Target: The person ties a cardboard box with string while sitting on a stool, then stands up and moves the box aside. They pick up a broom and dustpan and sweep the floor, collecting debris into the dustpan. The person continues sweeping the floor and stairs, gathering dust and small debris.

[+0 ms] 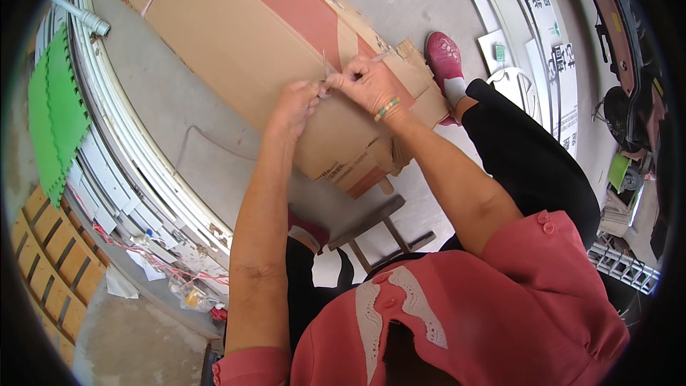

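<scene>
With fingers of left hand [294, 106] and right hand [366, 86] pinched, grips thin pale strip [329, 68] — above cardboard box [236, 50], aligned lengthwise far-left to near-right; has right hand nearer torn right edge.

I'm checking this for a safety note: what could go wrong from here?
1. The pale strip between the left hand and right hand looks thin; it might slip or snap if pulled hard.
2. The cardboard box has a ragged, torn end, which could rip further under strain.
3. A thin strand lies loose left of the box and might trip someone stepping there.
</scene>
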A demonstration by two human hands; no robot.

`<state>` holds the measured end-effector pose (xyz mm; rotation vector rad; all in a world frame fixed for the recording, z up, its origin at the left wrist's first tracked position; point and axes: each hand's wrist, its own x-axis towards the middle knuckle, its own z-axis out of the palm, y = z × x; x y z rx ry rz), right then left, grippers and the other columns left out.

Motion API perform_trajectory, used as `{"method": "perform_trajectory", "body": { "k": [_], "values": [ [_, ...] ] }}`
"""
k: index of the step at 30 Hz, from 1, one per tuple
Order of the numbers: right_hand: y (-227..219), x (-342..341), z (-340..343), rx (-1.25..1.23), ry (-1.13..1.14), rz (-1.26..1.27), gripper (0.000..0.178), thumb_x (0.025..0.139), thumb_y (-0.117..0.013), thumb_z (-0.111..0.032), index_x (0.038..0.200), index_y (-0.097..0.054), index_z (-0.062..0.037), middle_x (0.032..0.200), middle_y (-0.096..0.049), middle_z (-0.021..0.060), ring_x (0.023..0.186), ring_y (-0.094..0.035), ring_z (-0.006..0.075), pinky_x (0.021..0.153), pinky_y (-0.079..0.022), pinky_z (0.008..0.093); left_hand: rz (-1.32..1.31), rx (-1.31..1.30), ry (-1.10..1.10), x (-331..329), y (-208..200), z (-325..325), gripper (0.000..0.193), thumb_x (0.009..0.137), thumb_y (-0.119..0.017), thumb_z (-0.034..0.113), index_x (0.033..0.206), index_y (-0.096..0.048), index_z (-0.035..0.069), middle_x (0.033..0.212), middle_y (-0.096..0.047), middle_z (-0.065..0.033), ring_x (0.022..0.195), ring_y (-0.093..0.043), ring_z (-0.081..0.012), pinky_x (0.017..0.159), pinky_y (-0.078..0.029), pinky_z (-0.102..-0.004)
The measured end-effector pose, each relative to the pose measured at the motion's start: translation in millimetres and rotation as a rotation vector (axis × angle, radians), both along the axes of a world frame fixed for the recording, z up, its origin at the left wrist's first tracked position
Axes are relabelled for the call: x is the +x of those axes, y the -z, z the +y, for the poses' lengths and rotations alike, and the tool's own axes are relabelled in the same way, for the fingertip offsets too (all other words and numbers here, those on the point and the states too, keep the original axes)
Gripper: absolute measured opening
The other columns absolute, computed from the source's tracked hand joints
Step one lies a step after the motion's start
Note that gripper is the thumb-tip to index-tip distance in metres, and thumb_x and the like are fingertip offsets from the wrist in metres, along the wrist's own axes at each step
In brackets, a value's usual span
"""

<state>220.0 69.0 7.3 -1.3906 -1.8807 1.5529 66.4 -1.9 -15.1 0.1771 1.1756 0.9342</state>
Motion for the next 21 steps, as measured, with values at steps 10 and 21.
{"method": "perform_trajectory", "body": {
  "k": [10, 21],
  "values": [
    [-4, -9, -37, 0.123, 0.024, -0.262, 0.032, 0.066, -0.070, -0.031, 0.073, -0.057, -0.0031, 0.061, -0.057, 0.0107, 0.055, -0.054, 0.0203, 0.054, -0.045, 0.0312, 0.148, 0.027, -0.031, 17, -19, -1, 0.018, 0.082, -0.049, 0.010, 0.086, -0.058, -0.005, 0.078, -0.059, -0.0063, 0.071, -0.053, -0.0114, 0.066, -0.043, -0.0224],
    [15, -10, -53, -0.255, 0.360, 0.157, 0.016, 0.068, -0.069, -0.011, 0.072, -0.059, -0.0002, 0.058, -0.057, 0.0049, 0.046, -0.050, 0.0101, 0.044, -0.042, 0.0244, 0.236, -0.008, -0.119, 27, -6, -4, 0.016, 0.079, -0.052, 0.008, 0.087, -0.058, -0.005, 0.078, -0.059, -0.0060, 0.071, -0.052, -0.0099, 0.065, -0.042, -0.0218]
  ]
}}
